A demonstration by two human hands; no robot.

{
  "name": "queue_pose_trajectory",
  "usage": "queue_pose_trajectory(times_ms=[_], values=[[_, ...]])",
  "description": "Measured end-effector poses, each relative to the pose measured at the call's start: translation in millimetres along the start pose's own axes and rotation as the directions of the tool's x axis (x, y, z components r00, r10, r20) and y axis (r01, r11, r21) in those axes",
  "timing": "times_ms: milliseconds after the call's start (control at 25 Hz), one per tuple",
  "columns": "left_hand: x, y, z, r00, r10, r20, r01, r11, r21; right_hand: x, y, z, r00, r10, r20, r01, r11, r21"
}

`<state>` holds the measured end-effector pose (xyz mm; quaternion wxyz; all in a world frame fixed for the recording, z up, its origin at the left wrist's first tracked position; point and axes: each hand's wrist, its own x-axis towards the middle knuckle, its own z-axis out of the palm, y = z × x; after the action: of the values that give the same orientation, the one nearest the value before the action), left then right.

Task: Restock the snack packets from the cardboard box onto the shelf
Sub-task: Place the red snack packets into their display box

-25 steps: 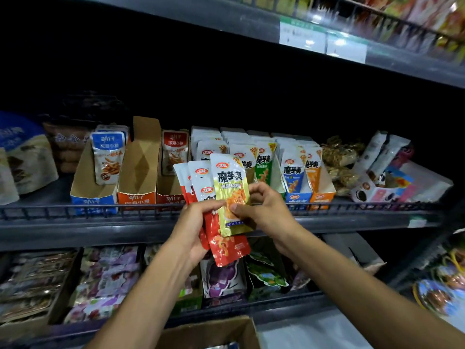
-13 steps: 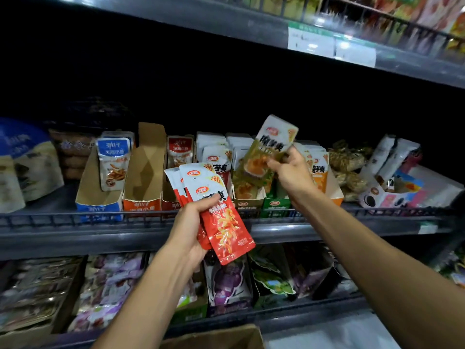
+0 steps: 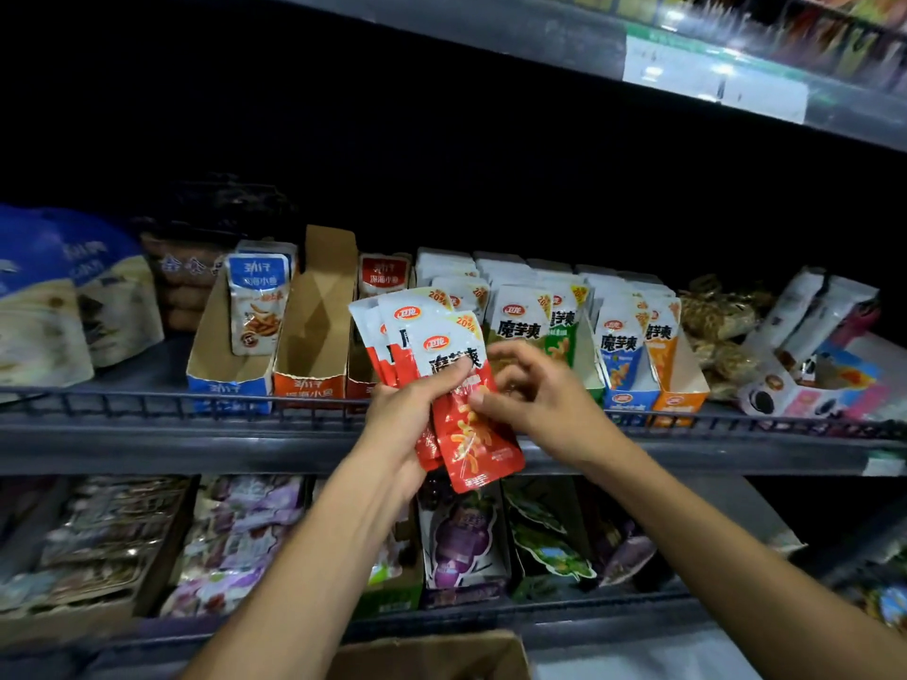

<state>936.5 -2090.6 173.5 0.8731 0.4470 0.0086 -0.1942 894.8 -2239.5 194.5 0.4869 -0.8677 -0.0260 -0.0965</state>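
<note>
My left hand [image 3: 410, 417] grips a fan of red-and-white snack packets [image 3: 468, 436] in front of the middle shelf [image 3: 147, 446]. My right hand [image 3: 532, 402] has come against the front packet, its thumb and fingertips pinching the packet's right edge. Behind my hands stand display trays with green [image 3: 559, 346], blue [image 3: 619, 355] and orange [image 3: 662, 358] packets of the same brand. The top flap of the cardboard box [image 3: 432, 655] shows at the bottom edge of the view.
An orange display tray [image 3: 314, 336] on the shelf holds nothing; a blue tray [image 3: 230, 370] to its left holds one packet. Large bags [image 3: 73, 296] lie far left, cookie packs [image 3: 805, 365] far right. A lower shelf carries more snacks [image 3: 235, 537]. Another shelf [image 3: 687, 66] hangs overhead.
My right hand put the yellow-green packet among the shelf trays, then came back down to the red packets in my left hand. My left hand stayed nearly still.
</note>
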Motion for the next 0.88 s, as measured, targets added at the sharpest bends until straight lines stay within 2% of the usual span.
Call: queue_pose_trajectory(times_ms=[40,120,280,440,520,680,800,880], values=[[0.3,-0.7,-0.5,1.000,-0.009,-0.002,0.009,1.000,0.013,0.6,0.7,3.4,0.999,0.041,0.033,-0.040,0.999,-0.005],[-2.3,-0.1,-2.7,0.998,-0.056,0.015,0.056,0.998,-0.011,4.2,-0.3,5.2,0.992,0.123,-0.031,-0.121,0.992,0.045],[-6.5,6.7,-7.1,0.999,-0.031,0.014,0.032,0.999,-0.023,3.4,-10.4,0.7,0.960,0.254,-0.117,-0.214,0.937,0.278],[-6.9,26.0,-17.5,1.000,0.026,0.013,-0.026,0.999,-0.044,19.2,-21.6,-17.9,0.913,0.159,-0.375,-0.006,0.926,0.378],[-7.0,33.6,-24.3,0.999,0.039,0.009,-0.039,0.998,-0.045,35.3,-26.1,-18.4,0.913,0.109,-0.394,0.032,0.942,0.335],[-9.0,37.0,-28.6,0.999,0.032,0.009,-0.032,0.999,-0.029,55.1,-22.0,8.6,0.939,0.148,-0.311,-0.104,0.983,0.153],[-9.5,38.2,-29.0,0.999,0.031,-0.007,-0.031,0.999,0.010,58.5,-7.7,25.8,0.914,0.085,-0.397,-0.149,0.980,-0.134],[-7.0,37.5,-30.9,0.999,0.013,-0.038,-0.012,0.999,0.033,57.1,-4.1,32.5,0.888,0.037,-0.458,-0.138,0.972,-0.189]])
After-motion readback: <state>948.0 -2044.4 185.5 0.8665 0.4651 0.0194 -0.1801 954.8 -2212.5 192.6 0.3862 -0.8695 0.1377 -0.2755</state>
